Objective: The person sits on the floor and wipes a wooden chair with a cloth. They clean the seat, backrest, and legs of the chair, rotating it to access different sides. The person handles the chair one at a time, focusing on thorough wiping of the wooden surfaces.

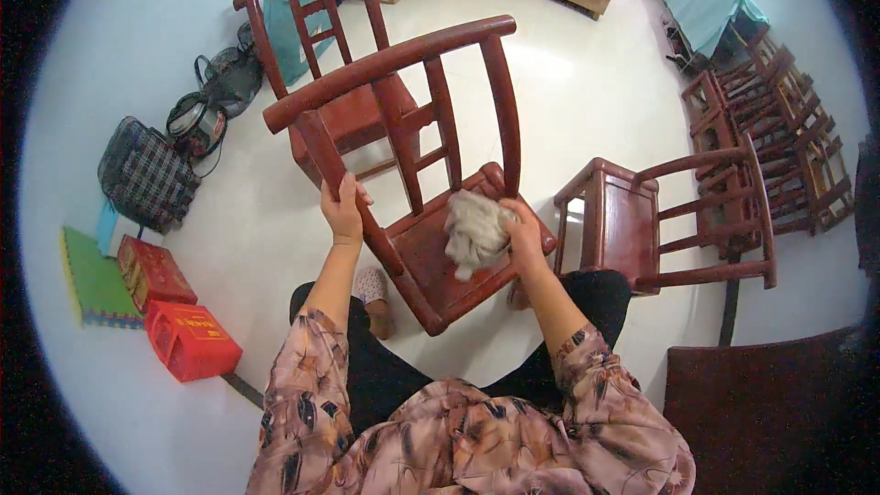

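Between my knees stands a reddish-brown wooden chair (417,243), tilted, its curved top rail toward the far side. My left hand (343,208) is wrapped round its left back post, fingers closed on the wood. A crumpled greyish-white cloth (477,229) lies against the seat near the right back post. Closed on that cloth is my right hand (522,234), pressing it at the seat's right side. Part of the cloth is hidden under my fingers.
Another red chair (344,115) stands beyond, and a third chair (632,220) is at my right. Stacked wooden stools (770,147) line the right wall. Along the left wall sit a checked bag (147,174), a red bag (192,339) and a green mat (96,275).
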A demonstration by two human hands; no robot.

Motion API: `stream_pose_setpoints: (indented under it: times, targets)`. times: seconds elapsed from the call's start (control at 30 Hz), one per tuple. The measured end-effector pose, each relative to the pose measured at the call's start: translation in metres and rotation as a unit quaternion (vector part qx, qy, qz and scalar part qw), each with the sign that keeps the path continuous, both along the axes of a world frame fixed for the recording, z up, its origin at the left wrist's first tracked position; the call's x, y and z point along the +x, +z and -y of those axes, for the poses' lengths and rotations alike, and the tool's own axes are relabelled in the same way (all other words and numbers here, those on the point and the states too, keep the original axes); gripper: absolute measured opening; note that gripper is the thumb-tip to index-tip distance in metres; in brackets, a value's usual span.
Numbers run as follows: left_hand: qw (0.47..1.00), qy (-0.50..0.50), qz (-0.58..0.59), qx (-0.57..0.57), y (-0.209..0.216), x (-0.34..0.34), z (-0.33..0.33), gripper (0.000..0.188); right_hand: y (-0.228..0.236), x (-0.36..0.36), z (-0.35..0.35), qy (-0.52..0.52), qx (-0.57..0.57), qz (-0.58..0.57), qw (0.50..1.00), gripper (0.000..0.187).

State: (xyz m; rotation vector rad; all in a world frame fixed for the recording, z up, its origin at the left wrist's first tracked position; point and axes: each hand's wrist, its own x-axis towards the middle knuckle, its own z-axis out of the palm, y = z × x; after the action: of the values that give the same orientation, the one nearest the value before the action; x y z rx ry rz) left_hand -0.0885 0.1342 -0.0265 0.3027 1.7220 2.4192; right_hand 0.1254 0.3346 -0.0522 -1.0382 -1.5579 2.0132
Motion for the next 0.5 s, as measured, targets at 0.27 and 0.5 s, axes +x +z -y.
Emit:
stream_pose_setpoints:
  times: [0.27,0.5]
  targets:
    - [1.000,-0.011,-0.004,-0.002,0.004,0.001,-0.005,0.019,-0.055,-0.093,-0.047,0.207,0.483,0.160,0.835,0.091]
    - [1.000,-0.014,-0.007,-0.005,-0.002,0.003,0.002,0.017,-0.075,-0.124,-0.054,0.334,0.531,0.361,0.690,0.067]
